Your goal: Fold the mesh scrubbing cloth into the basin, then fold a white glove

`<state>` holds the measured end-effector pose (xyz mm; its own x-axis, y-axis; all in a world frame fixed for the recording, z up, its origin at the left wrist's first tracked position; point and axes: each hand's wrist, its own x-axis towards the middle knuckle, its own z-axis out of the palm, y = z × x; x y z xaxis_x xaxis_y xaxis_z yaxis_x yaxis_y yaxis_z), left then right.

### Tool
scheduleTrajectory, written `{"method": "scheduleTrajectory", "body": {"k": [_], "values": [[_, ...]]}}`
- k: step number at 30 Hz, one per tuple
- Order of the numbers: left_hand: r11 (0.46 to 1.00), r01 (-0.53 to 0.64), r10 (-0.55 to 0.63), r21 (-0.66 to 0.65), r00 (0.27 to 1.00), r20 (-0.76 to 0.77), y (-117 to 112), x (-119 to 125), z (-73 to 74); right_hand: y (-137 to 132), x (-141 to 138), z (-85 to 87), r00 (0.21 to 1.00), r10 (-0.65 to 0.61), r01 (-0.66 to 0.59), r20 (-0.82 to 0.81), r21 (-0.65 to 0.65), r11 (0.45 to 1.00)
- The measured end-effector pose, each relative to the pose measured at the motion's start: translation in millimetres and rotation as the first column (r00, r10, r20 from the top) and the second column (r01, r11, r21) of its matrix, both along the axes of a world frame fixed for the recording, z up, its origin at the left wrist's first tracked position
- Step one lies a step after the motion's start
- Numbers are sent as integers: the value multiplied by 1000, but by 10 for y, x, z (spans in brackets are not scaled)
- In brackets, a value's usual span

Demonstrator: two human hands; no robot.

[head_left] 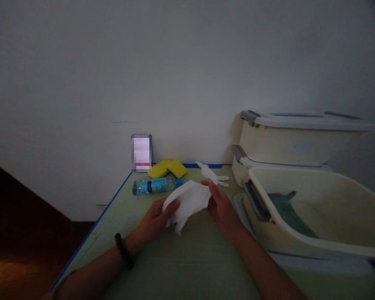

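Observation:
Both my hands hold a white cloth-like piece [190,201], probably a glove, just above the green table [193,258]. My left hand [155,218] pinches its left edge with thumb and fingers closed. My right hand [222,206] grips its right edge, fingers closed on it. A black band sits on my left wrist. Behind the cloth lie a small water bottle [156,186] on its side, a white glove [213,174] lying flat, and yellow folded gloves [167,168].
Cream plastic tubs are stacked at the right: an open one [318,237] with dark green cloth inside, and lidded ones [300,137] behind it. A small card [141,153] leans on the white wall. The table's blue-taped left edge drops to dark floor.

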<state>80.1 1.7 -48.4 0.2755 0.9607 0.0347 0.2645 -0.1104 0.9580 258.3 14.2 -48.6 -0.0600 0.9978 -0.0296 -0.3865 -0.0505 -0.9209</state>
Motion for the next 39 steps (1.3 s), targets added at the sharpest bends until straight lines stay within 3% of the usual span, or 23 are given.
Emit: {"method": "scheduleTrajectory", "body": {"k": [5, 9, 13, 16, 19, 22, 25, 28, 31, 33, 36, 39], "values": [[996, 50, -44, -75, 995, 84, -29, 25, 62, -21, -54, -59, 990, -66, 68, 124, -16, 998], [965, 162, -158, -205, 987, 37, -66, 24, 61, -32, -50, -38, 993, -121, 121, 8, 25, 992], [941, 253, -247, -227, 967, 53, -90, 16, 76, -39, -19, 27, 996, -73, 75, -52, 52, 996], [952, 262, -236, -161, 958, 163, -71, 9, 76, -77, -18, 76, 999, 8, -9, 32, 54, 999], [973, 197, -152, -120, 939, 309, -28, 15, 20, -128, -34, 108, 964, 52, -78, 261, 89, 993], [989, 60, -12, -135, 943, 331, 15, 33, -56, -160, -45, 106, 916, 46, -114, 398, 148, 982], [989, -48, 95, -139, 931, 351, 46, 50, -84, -167, -36, 71, 886, 100, -158, 452, 93, 983], [972, -169, 224, -164, 876, 426, 64, 66, -60, -164, -21, 25, 834, 310, -316, 457, -65, 947], [958, -228, 285, -177, 833, 473, 69, 82, -35, -161, -27, 5, 817, 410, -428, 406, -52, 903], [957, -232, 288, -174, 828, 481, 61, 93, -29, -161, -41, 13, 867, 368, -394, 337, 9, 919], [958, -240, 286, -159, 856, 430, 44, 99, -26, -152, -47, 33, 935, 229, -238, 271, -2, 971], [964, -233, 264, -125, 880, 395, 42, 85, -20, -128, -19, 43, 919, 59, -73, 390, 22, 997]]}}
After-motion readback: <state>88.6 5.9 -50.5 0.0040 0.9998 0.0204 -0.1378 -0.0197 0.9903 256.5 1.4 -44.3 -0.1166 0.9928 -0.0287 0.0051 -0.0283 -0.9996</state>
